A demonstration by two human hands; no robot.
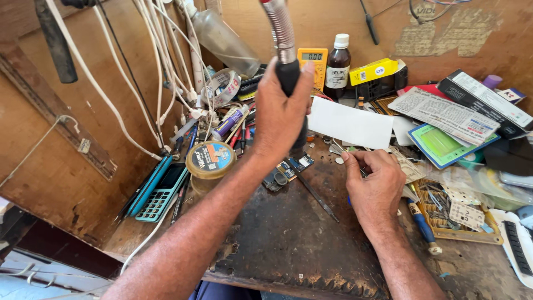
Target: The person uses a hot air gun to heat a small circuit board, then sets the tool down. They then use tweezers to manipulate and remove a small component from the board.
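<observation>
Two hands work over the cluttered bench (288, 239). The left hand (280, 114) wraps tight around a black handle (288, 75) with a metal hose (280, 28), above a circuit board (294, 165). The right hand (377, 183), near the right edge, pinches something too small to tell.

Cluttered wooden workbench (288, 233), round tin (210, 159)

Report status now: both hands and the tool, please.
Left hand gripping black wand upright. Right hand pinching something small, unclear. Circuit board below wand; screwdriver beside it.
</observation>
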